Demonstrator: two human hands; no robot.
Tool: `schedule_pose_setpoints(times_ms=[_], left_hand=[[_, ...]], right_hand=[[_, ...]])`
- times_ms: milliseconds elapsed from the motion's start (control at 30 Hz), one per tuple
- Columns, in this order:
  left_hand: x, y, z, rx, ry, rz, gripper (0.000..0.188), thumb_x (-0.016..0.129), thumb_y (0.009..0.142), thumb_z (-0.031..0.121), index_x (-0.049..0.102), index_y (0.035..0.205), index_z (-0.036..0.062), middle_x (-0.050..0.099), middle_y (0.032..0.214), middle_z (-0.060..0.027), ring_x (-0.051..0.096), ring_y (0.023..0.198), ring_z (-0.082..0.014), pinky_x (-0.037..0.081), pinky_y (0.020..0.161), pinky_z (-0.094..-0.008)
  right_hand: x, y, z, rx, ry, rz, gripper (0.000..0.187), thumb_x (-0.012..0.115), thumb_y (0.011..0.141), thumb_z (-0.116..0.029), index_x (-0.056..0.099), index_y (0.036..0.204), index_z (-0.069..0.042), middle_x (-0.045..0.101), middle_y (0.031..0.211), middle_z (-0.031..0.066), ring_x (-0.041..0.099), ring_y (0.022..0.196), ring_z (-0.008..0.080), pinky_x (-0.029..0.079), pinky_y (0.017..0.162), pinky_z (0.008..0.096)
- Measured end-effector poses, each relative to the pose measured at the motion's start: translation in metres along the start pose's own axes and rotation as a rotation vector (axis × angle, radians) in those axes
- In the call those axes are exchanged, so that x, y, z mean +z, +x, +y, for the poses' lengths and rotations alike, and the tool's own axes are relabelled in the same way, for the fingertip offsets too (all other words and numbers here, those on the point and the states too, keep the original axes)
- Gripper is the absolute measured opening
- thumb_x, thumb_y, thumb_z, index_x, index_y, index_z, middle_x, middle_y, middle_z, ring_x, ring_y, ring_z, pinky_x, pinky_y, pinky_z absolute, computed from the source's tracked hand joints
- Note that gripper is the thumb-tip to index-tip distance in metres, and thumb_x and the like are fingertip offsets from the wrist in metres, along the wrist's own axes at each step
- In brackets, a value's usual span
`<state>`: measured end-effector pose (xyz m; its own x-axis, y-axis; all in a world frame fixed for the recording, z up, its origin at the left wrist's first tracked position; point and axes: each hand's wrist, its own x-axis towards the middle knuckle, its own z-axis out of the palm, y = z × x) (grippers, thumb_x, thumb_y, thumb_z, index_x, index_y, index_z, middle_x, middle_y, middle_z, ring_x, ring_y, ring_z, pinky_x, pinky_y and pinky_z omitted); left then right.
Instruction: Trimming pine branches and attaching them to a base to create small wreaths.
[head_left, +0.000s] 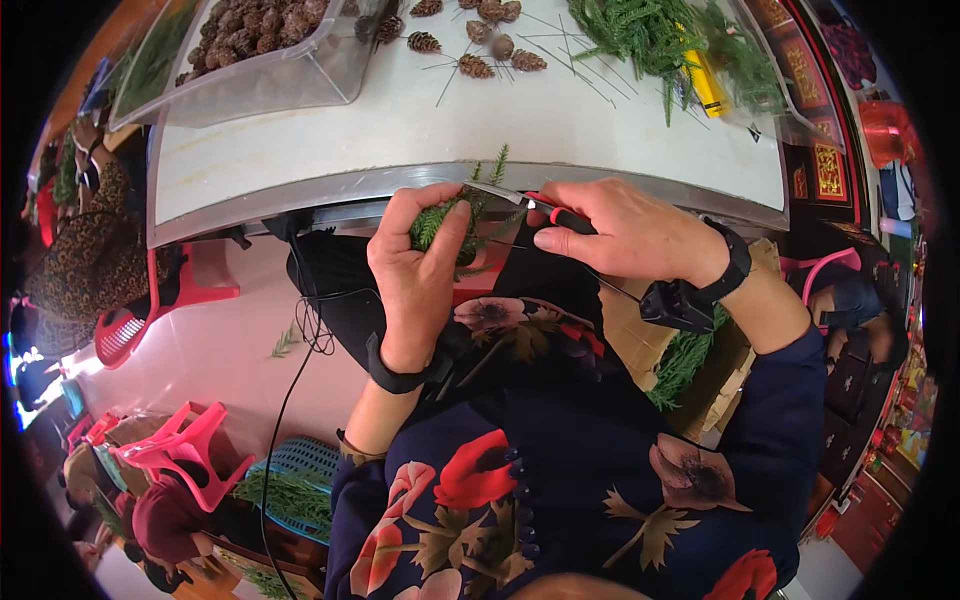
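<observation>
My left hand point(418, 265) is closed around a small bunch of green artificial pine sprigs point(432, 224), its thumb and index finger pinching them just off the table's front edge. My right hand point(630, 232) grips a tool with a tapered silver head and red-and-black handles point(566, 212). I cannot tell whether it is pliers or scissors. The silver head reaches left to the sprigs at my left fingertips. Part of the bunch is hidden by my left fingers. Each wrist wears a black strap, and a small black box point(678, 306) hangs from the right one.
On the white table point(300, 150) stand a clear bin point(270, 95) of pinecones, loose pinecones point(476, 66) with wires, green sprigs point(640, 40) and a yellow tube point(704, 84). A cardboard box point(640, 335) of greenery is at my right. Pink chairs point(185, 450) and people are around.
</observation>
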<state>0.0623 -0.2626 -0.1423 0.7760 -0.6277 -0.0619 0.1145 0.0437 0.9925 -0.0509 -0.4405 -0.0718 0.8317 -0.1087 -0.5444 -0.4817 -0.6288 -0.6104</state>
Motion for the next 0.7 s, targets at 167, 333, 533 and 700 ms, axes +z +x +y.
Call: schedule_pose_setpoints(times_ms=[167,333,533,700], left_hand=[[-0.0009,-0.0006,-0.0011,0.02,0.11,0.001,0.009,0.064,0.09,0.001,0.065,0.099,-0.0008,0.063,0.082,0.0006,0.055,0.071,-0.004,0.045,0.063,-0.0192],[0.001,-0.0022,-0.0013,0.021,0.107,-0.017,0.01,0.066,0.088,0.001,0.066,0.098,0.0001,0.063,0.082,-0.0019,0.055,0.068,-0.005,0.046,0.06,-0.0211],[0.0027,-0.001,-0.0052,0.028,0.19,-0.021,0.009,0.067,0.087,0.002,0.066,0.096,-0.0006,0.064,0.082,-0.0017,0.054,0.071,-0.0054,0.046,0.064,-0.0214],[0.0017,-0.0003,-0.0057,-0.02,0.165,-0.033,0.008,0.067,0.087,0.003,0.066,0.095,-0.001,0.064,0.08,-0.0013,0.054,0.071,-0.005,0.046,0.065,-0.0209]], right_hand=[[-0.0014,-0.0003,0.0022,-0.04,0.06,-0.039,0.046,0.061,0.093,-0.033,0.054,0.124,0.001,0.066,0.102,0.0188,0.063,0.092,0.0313,0.048,0.082,0.0377],[-0.005,-0.0047,0.0044,-0.036,0.096,-0.102,0.051,0.059,0.094,-0.037,0.052,0.127,0.001,0.064,0.113,0.0195,0.062,0.101,0.032,0.047,0.089,0.0373],[-0.0013,-0.0043,0.0083,-0.045,0.101,-0.113,0.052,0.059,0.094,-0.04,0.052,0.128,0.0,0.065,0.108,0.0164,0.063,0.091,0.0284,0.048,0.084,0.0372],[-0.0063,-0.0062,0.0083,0.035,0.311,-0.268,0.051,0.059,0.094,-0.039,0.051,0.129,-0.002,0.065,0.099,0.0124,0.062,0.078,0.021,0.049,0.075,0.0345]])
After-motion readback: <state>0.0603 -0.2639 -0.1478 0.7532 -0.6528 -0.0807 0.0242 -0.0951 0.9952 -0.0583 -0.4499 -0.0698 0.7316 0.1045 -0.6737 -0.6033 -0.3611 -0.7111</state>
